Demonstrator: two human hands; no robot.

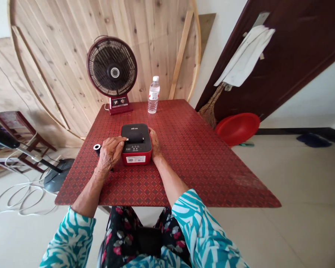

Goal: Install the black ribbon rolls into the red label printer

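A small receipt printer [136, 149] with a black top and a red base stands on the table, a white label on its front. My left hand [110, 152] lies over its left side, fingers together and bent, the tips at the dark slot in the top beside a tiny white spot. Against the printer's right side, my right hand [155, 144] is curled, with its fingertips partly hidden behind the edge. Just left of my left hand sits a small roll [97, 147] with a white end and a dark centre, partly covered by the hand.
Behind the printer on the patterned red table [201, 167] are an electric fan [113, 70] and a water bottle [154, 95]. A wooden round panel leans at the back. To the right are a red basin [238, 128] and a broom; white cable [24, 197] loops on the left floor.
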